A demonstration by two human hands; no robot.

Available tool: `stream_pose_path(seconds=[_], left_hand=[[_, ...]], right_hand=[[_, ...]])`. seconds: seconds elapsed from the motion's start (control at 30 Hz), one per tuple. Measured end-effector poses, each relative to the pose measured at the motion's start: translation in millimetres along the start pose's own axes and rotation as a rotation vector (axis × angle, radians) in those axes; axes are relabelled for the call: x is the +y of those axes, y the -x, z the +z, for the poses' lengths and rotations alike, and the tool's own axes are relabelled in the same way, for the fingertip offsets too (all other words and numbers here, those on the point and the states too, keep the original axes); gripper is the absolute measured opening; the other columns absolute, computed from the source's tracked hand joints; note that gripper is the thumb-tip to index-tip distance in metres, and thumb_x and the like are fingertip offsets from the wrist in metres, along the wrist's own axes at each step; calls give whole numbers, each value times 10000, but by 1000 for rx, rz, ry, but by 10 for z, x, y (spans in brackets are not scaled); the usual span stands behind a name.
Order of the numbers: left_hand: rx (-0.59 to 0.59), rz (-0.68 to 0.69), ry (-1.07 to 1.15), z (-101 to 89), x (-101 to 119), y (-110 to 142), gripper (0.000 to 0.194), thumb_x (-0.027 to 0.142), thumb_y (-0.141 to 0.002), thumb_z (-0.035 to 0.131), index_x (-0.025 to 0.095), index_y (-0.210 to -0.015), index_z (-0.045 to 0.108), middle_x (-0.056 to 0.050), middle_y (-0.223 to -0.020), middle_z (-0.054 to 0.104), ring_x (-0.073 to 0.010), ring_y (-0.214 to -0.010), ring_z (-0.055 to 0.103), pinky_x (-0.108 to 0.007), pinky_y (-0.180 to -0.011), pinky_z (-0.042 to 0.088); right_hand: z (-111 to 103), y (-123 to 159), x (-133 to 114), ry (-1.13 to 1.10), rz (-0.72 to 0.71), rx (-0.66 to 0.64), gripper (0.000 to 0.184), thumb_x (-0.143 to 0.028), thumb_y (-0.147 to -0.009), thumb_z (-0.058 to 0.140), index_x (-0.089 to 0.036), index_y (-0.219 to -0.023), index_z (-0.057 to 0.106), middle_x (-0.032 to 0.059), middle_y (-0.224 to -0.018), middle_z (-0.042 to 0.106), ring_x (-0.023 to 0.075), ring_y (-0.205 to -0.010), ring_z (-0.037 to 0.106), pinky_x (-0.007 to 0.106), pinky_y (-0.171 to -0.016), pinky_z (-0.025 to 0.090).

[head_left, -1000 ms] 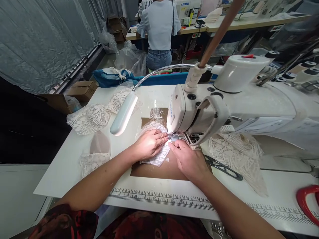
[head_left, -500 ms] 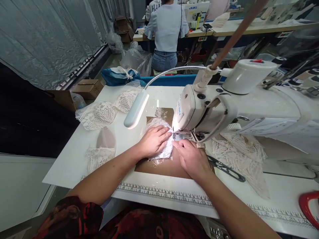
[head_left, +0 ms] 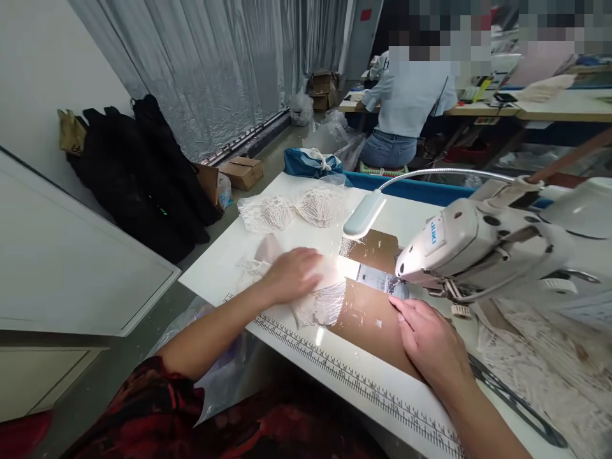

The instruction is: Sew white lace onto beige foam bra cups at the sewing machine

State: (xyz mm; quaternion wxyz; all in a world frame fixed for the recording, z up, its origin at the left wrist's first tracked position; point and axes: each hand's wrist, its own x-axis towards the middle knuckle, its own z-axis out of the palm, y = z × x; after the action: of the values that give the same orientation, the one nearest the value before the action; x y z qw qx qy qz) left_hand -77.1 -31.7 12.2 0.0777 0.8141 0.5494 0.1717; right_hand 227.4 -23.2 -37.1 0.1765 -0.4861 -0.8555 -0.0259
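My left hand (head_left: 291,275), its fingers smeared by motion, is over a white lace bra cup (head_left: 324,306) left of the needle and has hold of it. Another lace-edged cup (head_left: 248,271) is partly hidden behind that hand. At the sewing machine (head_left: 449,245), my right hand (head_left: 433,338) rests low on the brown board (head_left: 368,319), thumb and forefinger close together just in front of the needle plate (head_left: 375,278). Whether anything thin is between those fingertips I cannot make out. Nothing lies under the presser foot except the bare plate.
Two lace cups (head_left: 294,210) lie at the back left of the white table (head_left: 215,264). A lamp (head_left: 364,217) hangs low over the board. Right of my right hand are black thread snips (head_left: 516,398) and a lace heap (head_left: 540,357). A person (head_left: 411,95) sits beyond.
My left hand has drawn the lace cup leftward out from the needle. My right hand stays by the needle plate. The view has turned left.
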Motion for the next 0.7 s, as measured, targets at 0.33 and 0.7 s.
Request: stream_pose_path(seconds=[0.33,0.7], left_hand=[[442,-576,231,-194,-769,850,210,340,-884,405,186,-758,470,-72,-830,604,-225,-803,586,-361,-724,472],[152,108,693,-456,548,820,117,252,-949,402,180,-886,469,-77,-1036,587,-165,-899,550,-273,-783,430]], right_hand=[[-92,9,-11,-222,27,-34,361,-318,-919,375,-183,-1097,658,86,-1099,680,244,-1019,634,392,-841,521],[-655,131,-917,-1020,77,-207,854,-372,-820,618,-268,-1513,128,119,-1529,302,281,-1325,411,430,-1001,449]])
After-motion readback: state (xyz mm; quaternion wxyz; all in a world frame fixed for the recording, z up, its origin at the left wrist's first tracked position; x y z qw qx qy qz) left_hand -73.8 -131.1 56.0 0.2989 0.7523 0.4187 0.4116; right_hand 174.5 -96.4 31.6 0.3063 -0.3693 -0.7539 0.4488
